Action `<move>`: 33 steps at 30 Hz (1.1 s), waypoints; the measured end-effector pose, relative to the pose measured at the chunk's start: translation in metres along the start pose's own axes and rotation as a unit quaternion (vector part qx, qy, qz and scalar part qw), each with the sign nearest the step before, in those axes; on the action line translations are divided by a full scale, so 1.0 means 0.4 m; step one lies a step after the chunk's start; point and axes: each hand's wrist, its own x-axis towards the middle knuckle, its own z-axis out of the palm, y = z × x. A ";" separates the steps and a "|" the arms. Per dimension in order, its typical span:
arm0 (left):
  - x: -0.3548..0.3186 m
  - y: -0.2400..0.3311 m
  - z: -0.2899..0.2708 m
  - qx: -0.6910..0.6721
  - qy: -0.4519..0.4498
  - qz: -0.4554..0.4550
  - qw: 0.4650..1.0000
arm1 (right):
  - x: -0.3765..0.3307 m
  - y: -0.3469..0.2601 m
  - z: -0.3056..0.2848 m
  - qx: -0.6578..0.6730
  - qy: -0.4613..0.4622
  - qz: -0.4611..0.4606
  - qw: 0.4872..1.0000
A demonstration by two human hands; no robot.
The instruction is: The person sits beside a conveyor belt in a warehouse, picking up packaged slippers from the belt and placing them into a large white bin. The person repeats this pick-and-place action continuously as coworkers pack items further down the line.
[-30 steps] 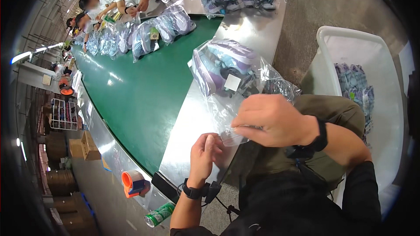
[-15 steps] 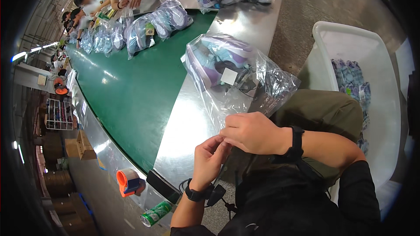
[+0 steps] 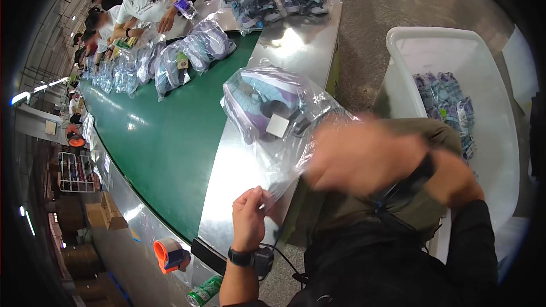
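A clear plastic bag (image 3: 287,156) with a pair of purple and light-blue shoes (image 3: 254,105) inside lies on the metal table edge in front of me. A white tag (image 3: 277,125) shows among the shoes. My left hand (image 3: 248,216) pinches the bag's near corner between thumb and fingers. My right hand (image 3: 364,153) is smeared by motion over the bag's right side, near my knee; its fingers cannot be made out, nor whether it grips the plastic.
Bagged shoes (image 3: 170,68) line the green conveyor belt (image 3: 165,142); more bagged shoes (image 3: 273,0) are stacked at the far end. On the right stands a white bin (image 3: 495,136) holding bagged shoes. A tape dispenser (image 3: 170,254) and green can (image 3: 205,291) sit lower left. Co-workers (image 3: 151,3) work beyond.
My hands, together at the bag's near edge before, have parted. The right has swung right and up, the left slightly left. The head view has shifted a little.
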 end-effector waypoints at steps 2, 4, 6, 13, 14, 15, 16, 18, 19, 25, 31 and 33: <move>-0.023 0.001 -0.041 0.106 -0.034 0.009 0.994 | -0.281 0.175 -0.283 -0.214 0.216 0.138 0.943; -0.008 -0.015 -0.033 0.155 -0.069 0.033 0.985 | -0.792 0.252 -0.599 -0.335 0.453 0.378 0.734; -0.015 -0.010 -0.059 0.169 -0.010 0.090 0.982 | -0.695 0.230 -0.514 -0.148 0.348 0.529 0.760; 0.023 0.064 -0.021 0.519 0.071 0.347 0.778 | -0.300 0.000 -0.273 -0.325 -0.048 0.483 0.812; 0.031 0.066 -0.019 0.546 0.050 0.379 0.746 | -0.247 0.003 -0.245 -0.268 0.006 0.378 0.886; 0.043 0.063 -0.021 0.572 0.031 0.409 0.711 | -0.207 0.016 -0.214 -0.206 0.058 0.261 0.941; 0.051 0.060 -0.021 0.593 0.020 0.436 0.677 | -0.170 0.028 -0.180 -0.204 0.016 0.211 0.956; 0.063 0.059 0.004 0.571 -0.007 0.462 0.678 | -0.139 0.048 -0.117 -0.198 -0.038 0.130 0.971; 0.066 0.060 0.014 0.564 -0.027 0.486 0.667 | -0.138 0.067 -0.091 -0.188 -0.050 0.090 0.977; 0.026 0.113 0.011 0.188 0.017 0.408 0.893 | -0.053 0.077 -0.059 0.238 0.105 0.242 0.935; 0.216 0.127 -0.011 0.289 0.096 0.234 0.923 | -0.035 0.234 0.069 0.091 0.053 0.460 0.882; 0.275 0.072 -0.023 0.398 0.089 0.253 0.877 | -0.084 0.273 0.123 0.065 0.038 0.504 0.860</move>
